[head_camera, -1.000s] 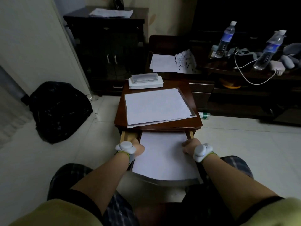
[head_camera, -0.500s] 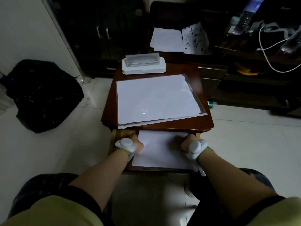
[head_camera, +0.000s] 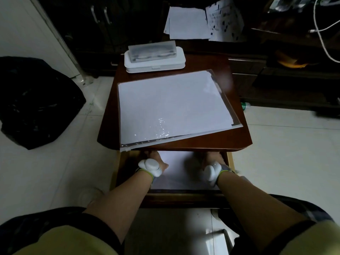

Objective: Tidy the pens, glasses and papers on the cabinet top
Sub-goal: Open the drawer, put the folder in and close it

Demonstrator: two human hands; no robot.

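Your fingers reach under the cabinet top's [head_camera: 211, 142] front edge and are hidden, so their grip cannot be told. Both your left hand [head_camera: 154, 161] and right hand [head_camera: 211, 161] rest on the white papers [head_camera: 180, 170] lying in the open drawer [head_camera: 184, 196]. Just beyond them, on top, lies a clear sleeve of papers [head_camera: 171, 107]; farther off sits a white case [head_camera: 154, 63] bearing a clear glasses box [head_camera: 152, 51].

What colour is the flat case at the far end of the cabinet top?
White; the flat case shows best in the head view.
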